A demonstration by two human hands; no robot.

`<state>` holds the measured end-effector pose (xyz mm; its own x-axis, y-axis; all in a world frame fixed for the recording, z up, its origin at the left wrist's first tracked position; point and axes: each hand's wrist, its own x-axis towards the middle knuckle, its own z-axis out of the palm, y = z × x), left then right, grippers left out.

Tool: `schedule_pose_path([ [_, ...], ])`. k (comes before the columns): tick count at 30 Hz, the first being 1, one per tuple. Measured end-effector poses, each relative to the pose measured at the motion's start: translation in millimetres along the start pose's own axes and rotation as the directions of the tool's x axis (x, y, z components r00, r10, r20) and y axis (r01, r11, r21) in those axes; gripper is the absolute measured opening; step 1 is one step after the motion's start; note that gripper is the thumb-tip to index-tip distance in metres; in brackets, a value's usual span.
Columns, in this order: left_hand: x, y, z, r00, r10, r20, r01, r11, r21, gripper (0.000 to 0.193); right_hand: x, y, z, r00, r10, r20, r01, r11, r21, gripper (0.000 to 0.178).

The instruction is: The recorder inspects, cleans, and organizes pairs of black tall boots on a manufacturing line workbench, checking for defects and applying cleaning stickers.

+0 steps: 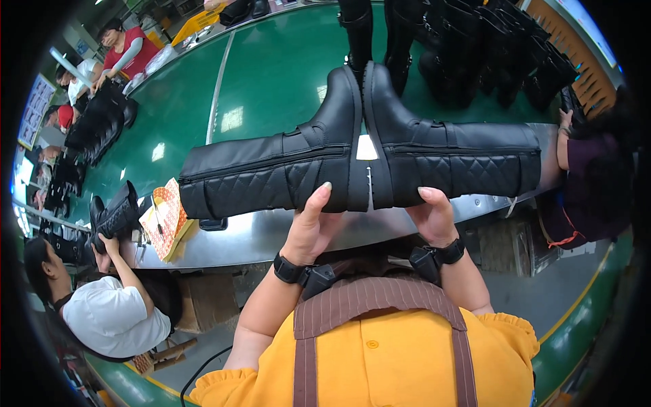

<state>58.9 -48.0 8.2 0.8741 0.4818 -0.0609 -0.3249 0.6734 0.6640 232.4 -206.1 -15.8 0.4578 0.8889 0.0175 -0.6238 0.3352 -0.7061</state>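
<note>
Two tall black boots lie on their sides in front of me, soles facing each other and toes pointing away. Around the heel end of the left boot (271, 163) my left hand (310, 227) is closed, thumb on top and fingers mostly hidden underneath. My right hand (434, 218) grips the right boot (458, 159) likewise near its heel. Each boot shows a long zip, a strap at the ankle and a quilted panel along the shaft. The soles meet close to the toes, and a narrow gap shows lower down between them.
Beneath the boots run a metal edge (251, 244) and a green work surface (271, 74). Several black boots (468, 54) stand at the far right. Patterned paper (163, 220) lies left. Co-workers sit at both sides; one in white (115, 315) handles a dark boot (114, 210).
</note>
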Motion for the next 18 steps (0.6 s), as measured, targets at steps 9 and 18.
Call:
schedule_pose_path([
  [9, 6, -12, -4, 0.99, -0.054, -0.134, 0.047, 0.997, -0.055, 0.054, 9, 2, 17, 0.99, 0.077, -0.117, -0.081, 0.996, -0.026, 0.037],
  [18, 12, -10, 3, 0.963, -0.12, -0.243, 0.125, 0.992, 0.006, 0.062, 14, -12, 32, 0.913, 0.197, -0.357, -0.212, 0.977, -0.002, 0.038],
])
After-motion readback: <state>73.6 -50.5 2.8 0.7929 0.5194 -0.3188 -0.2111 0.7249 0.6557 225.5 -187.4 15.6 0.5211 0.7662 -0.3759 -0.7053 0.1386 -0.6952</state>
